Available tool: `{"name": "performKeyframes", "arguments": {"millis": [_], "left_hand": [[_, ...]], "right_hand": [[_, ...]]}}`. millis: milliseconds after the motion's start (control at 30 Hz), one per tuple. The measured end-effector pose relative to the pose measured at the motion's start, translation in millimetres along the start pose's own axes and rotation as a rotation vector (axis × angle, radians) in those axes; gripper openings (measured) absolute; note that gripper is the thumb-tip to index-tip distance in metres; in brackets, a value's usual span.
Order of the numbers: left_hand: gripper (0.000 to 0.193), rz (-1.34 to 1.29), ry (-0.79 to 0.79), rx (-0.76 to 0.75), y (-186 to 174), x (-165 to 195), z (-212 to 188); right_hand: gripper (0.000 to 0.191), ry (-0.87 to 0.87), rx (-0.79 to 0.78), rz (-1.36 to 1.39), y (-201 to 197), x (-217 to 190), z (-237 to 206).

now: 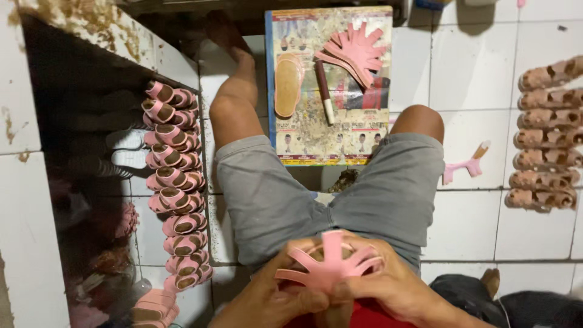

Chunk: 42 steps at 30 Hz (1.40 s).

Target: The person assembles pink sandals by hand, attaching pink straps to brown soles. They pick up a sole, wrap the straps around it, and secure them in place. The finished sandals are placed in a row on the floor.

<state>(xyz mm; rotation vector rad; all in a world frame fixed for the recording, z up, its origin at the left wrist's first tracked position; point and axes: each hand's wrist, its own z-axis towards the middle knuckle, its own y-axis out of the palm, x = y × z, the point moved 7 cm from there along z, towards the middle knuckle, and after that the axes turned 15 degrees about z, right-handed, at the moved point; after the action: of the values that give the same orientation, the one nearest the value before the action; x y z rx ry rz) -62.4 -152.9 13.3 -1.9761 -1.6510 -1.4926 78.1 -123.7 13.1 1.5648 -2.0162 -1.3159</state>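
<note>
Both hands meet low in the view, over the lap, clamped on a pink strap piece (331,262) with fingers of material fanning out from a centre. The left hand (276,297) grips it from below at the base, thumb on top; the right hand (392,282) closes around the far side, its fingers curled behind the fanned strips.

To handle this piece well, I judge the grip should stay near the centre where the strips join — pulling on a single thin strip could bend or tear it — and the strips should be kept spread so none folds under another.

No true container shows here. A flat printed board (328,85) on the tiled floor (473,73) serves as a work surface and carries a tan sole (288,85), a brown-handled brush (324,92) and a stack of more pink strap pieces (355,51). Left of the legs a row of pink sandals (174,182) stands along a dark ledge; at the right edge lies a row of brownish soles (546,136), and one loose pink piece (464,167) rests near the knee.
</note>
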Motion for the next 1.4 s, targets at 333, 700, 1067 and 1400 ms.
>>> {"name": "performKeyframes", "arguments": {"millis": [333,700,1067,1400], "left_hand": [[0.041,0.01,-0.007,0.21,-4.6,-32.9,22.2],[0.017,-0.133,0.035,0.184,-3.7,-32.1,26.4],[0.011,-0.514,0.068,0.163,-11.0,-94.8,44.3],[0.03,-0.647,-0.004,0.236,-30.0,-112.1,48.0]], "right_hand": [[0.071,-0.125,0.087,0.312,-68.0,28.5,-17.9],[0.083,-0.2,0.104,0.233,-100.8,38.5,-28.0],[0.089,-0.17,0.158,0.412,-98.1,38.5,1.0],[0.075,-0.118,0.148,0.362,-76.7,21.8,38.2]]}}
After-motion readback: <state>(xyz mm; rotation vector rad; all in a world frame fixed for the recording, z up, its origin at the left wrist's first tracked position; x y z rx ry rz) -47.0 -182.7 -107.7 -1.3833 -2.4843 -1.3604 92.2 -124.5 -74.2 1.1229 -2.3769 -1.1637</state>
